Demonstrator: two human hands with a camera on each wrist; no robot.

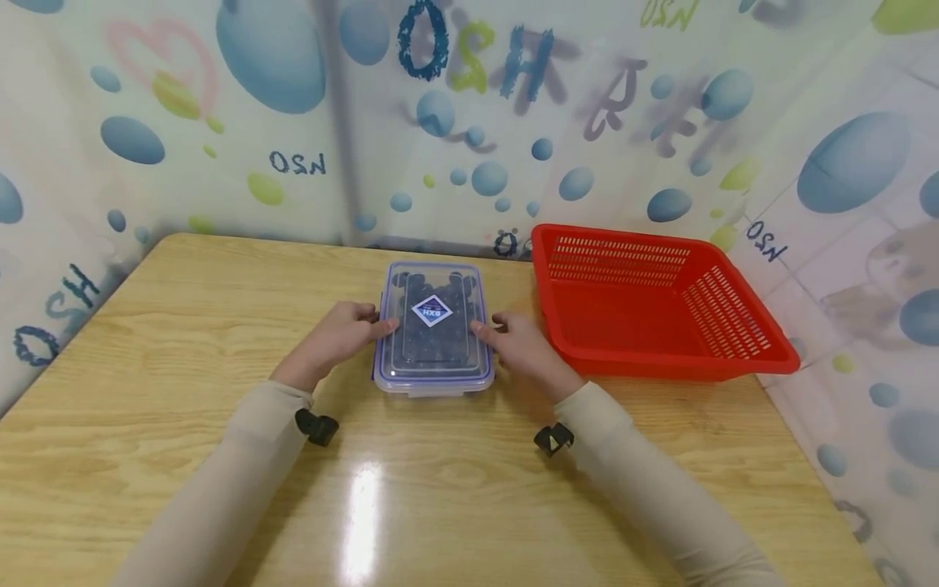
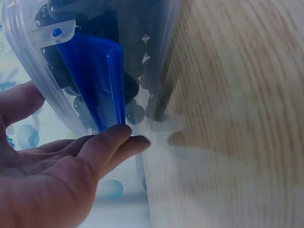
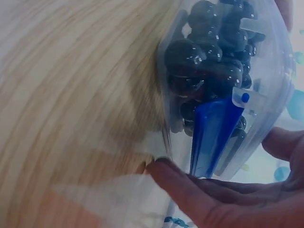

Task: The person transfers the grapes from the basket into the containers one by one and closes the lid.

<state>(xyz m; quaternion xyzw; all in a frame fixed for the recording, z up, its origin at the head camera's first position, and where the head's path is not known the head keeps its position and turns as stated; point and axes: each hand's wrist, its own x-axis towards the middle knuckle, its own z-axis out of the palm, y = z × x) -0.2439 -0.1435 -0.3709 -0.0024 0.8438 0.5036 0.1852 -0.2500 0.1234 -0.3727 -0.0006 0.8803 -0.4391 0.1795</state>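
Note:
A clear plastic food container (image 1: pixel 429 346) with a purple-edged lid and a diamond-shaped label stands on the table. Dark, round, glossy pieces (image 3: pixel 187 59) that look like fruit show through its walls. My left hand (image 1: pixel 337 338) holds its left side, thumb over the lid's edge. In the left wrist view the fingers touch the lower end of a blue latch (image 2: pixel 102 76) on that side. The right hand (image 1: pixel 524 350) grips the opposite side, thumb likewise on the lid. In the right wrist view its fingers lie at the end of another blue latch (image 3: pixel 213 130).
A red plastic basket (image 1: pixel 623 326) with slotted walls stands on the right of the wooden table (image 1: pixel 183 326), close to my right hand. Behind and at the sides hangs a patterned curtain (image 1: pixel 242 196) with blue and green spots and lettering.

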